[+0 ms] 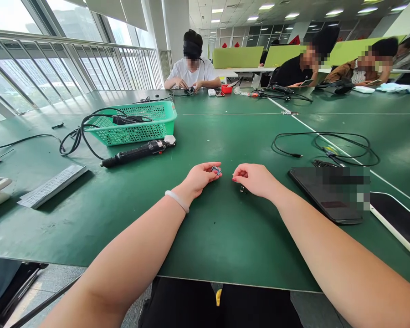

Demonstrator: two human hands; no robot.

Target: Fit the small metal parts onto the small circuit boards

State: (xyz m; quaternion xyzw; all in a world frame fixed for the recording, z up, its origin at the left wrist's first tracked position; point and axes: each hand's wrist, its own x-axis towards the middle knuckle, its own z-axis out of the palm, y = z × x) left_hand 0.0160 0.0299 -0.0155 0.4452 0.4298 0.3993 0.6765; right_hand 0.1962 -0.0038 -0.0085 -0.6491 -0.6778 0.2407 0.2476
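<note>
So right now my left hand (201, 176) is pinching a tiny part (216, 170) between thumb and fingertips, held just above the green surface (225, 228). It looks like a small bluish-grey component, too small for me to say exactly what it is. My right hand (254, 178) is curled closed with the fingertips pinched together as if on something tiny, but I can't tell if anything's actually in them. Just beneath its fingers a little dark piece (242, 188) lies on the surface.

For doing this bit well, I reckon the trick is keeping both wrists resting on the surface so the fingertips stay steady, and gripping the part by its edges so the end facing the other hand stays clear.

Orientation: the part's long axis seems to run roughly left-right, its free end pointing toward my right hand, though at this size I wouldn't swear to it.

Further out, an electric screwdriver (136, 152) lies in front of a green basket (136, 122) off to my left, a keyboard-like strip (53, 185) nearer that edge, a dark tablet (323, 198) and a looped cable (328, 146) to my right. Other people sit at the far side.
</note>
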